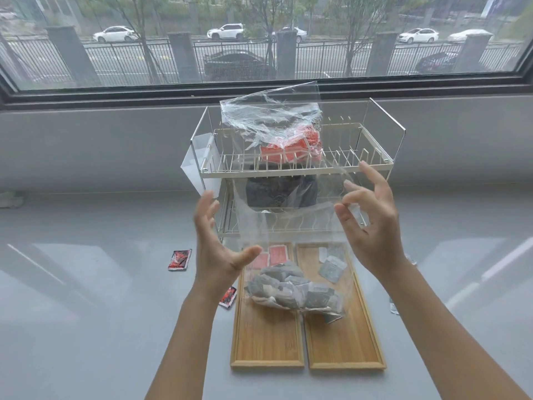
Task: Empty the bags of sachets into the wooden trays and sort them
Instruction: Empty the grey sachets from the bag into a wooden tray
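Note:
Two wooden trays lie side by side, the left tray [266,342] and the right tray [346,342]. A clear plastic bag [288,226] stands upright over them, its bottom full of grey sachets [291,288]. My left hand [215,252] is raised left of the bag with fingers spread, not touching it. My right hand [372,223] is raised to the right, fingers apart, with the fingertips at the bag's upper edge. Red sachets [277,255] lie at the left tray's far end. Loose grey sachets [331,267] lie at the right tray's far end.
Behind the trays stands a white two-tier wire rack [360,168]. Its top tier carries another clear bag [291,148] of red and dark sachets; a dark bag [281,194] sits below. Red-black sachets [179,259] [228,297] lie on the grey table left of the trays.

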